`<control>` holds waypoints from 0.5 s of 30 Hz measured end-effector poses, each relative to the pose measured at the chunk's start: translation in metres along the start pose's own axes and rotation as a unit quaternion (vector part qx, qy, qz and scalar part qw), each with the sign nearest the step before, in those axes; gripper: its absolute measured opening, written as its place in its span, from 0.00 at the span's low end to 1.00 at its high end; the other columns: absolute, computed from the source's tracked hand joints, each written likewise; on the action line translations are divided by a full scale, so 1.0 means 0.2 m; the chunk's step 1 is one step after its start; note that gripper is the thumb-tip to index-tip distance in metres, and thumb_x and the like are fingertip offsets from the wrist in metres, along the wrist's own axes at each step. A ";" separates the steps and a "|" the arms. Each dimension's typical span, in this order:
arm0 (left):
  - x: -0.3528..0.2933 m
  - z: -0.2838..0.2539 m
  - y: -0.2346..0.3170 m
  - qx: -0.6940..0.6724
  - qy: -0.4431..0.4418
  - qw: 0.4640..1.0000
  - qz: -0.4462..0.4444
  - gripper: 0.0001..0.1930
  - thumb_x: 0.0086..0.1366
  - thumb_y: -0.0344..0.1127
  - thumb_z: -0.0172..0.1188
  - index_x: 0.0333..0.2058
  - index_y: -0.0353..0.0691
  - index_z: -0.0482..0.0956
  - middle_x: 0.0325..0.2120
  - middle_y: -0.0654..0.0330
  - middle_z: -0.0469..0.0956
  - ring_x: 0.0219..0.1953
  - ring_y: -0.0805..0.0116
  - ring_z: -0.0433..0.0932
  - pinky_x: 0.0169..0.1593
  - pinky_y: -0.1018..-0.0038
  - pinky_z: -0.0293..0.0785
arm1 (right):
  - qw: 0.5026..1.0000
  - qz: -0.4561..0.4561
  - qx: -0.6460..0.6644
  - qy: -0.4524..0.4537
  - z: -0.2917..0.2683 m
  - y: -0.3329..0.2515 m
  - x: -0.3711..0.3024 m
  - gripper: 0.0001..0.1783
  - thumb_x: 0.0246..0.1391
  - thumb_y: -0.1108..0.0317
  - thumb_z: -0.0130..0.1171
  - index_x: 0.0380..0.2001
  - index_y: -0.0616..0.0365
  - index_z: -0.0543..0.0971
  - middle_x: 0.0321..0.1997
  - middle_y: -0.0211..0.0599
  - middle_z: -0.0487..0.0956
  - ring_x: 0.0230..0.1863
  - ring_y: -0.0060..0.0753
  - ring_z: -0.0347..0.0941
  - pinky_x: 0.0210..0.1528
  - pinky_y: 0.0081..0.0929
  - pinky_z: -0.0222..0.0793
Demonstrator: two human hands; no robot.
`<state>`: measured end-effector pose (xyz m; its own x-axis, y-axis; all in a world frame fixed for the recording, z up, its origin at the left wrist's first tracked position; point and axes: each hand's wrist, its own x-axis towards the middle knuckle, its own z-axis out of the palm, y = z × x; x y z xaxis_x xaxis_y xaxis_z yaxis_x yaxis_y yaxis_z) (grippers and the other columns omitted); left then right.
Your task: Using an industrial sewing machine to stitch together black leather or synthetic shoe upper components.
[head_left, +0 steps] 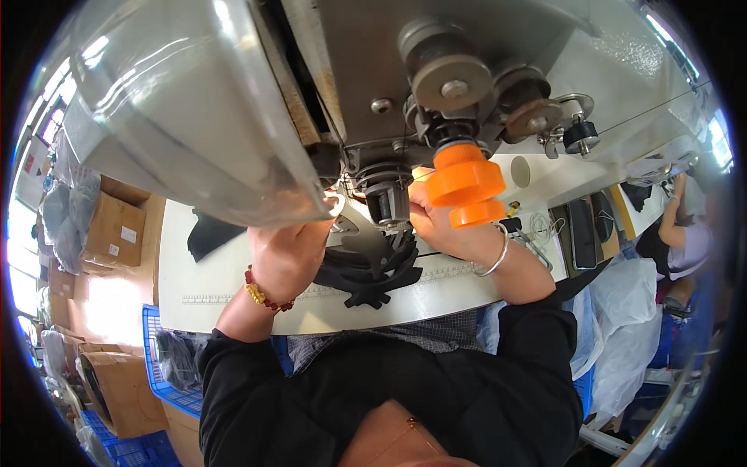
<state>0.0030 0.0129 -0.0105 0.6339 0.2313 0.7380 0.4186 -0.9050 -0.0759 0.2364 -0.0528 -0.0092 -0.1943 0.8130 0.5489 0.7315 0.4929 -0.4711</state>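
A sewing machine (366,93) with a large clear cover (187,117) and orange knobs (465,183) hangs over the work and hides part of both hands. Under its head lies a small stack of black cut fabric pieces (366,276), with curved and notched edges. My left hand (286,253), a red bead bracelet at its wrist, reaches in beside the stack; its fingertips are mostly hidden behind the cover and machine head. On the other side, my right hand (443,226), wearing a silver bangle, has bent fingers close to the fabric. What they pinch is hidden.
A ruler strip (226,298) runs along the white table (206,276), and another black piece (208,233) lies at left. Blue baskets (175,393) and cardboard boxes (115,229) stand left. Clear plastic bags (622,303) are at right, with another person (685,241) beyond.
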 end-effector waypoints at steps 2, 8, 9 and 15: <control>0.00 0.00 0.00 -0.015 0.005 1.000 -0.015 0.10 0.46 0.23 0.66 0.31 0.37 0.83 0.31 0.58 0.78 0.34 0.57 0.78 0.36 0.63 0.74 | 1.000 -0.014 -0.002 0.018 -0.01 -0.02 0.00 0.02 0.36 0.79 0.53 0.19 0.64 0.71 0.24 0.46 0.70 0.29 0.54 0.69 0.30 0.46 0.63; 0.01 0.00 -0.01 -0.029 -0.015 0.998 -0.047 0.15 0.48 0.25 0.66 0.37 0.42 0.83 0.32 0.58 0.78 0.37 0.57 0.77 0.40 0.61 0.74 | 0.997 -0.010 0.057 0.052 -0.01 -0.03 0.03 0.02 0.37 0.80 0.50 0.18 0.67 0.67 0.23 0.48 0.68 0.27 0.55 0.66 0.30 0.47 0.59; 0.00 0.00 -0.02 -0.029 -0.014 0.998 -0.047 0.15 0.48 0.25 0.66 0.37 0.42 0.83 0.32 0.58 0.78 0.37 0.57 0.77 0.40 0.61 0.74 | 0.993 -0.037 0.074 0.084 -0.01 -0.03 0.03 0.02 0.38 0.81 0.49 0.18 0.67 0.67 0.23 0.49 0.68 0.27 0.55 0.65 0.30 0.47 0.59; -0.03 0.00 -0.04 -0.026 -0.023 0.999 -0.031 0.15 0.50 0.26 0.66 0.39 0.44 0.83 0.34 0.60 0.78 0.37 0.60 0.77 0.40 0.61 0.74 | 0.997 -0.034 0.044 0.055 0.01 -0.01 0.03 0.01 0.40 0.80 0.51 0.22 0.65 0.70 0.24 0.45 0.69 0.29 0.52 0.68 0.30 0.45 0.60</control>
<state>-0.0036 0.0184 -0.0143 0.6377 0.3034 0.7080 0.4250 -0.9052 0.0052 0.2321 -0.0490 -0.0072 -0.1660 0.7402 0.6516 0.6585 0.5750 -0.4855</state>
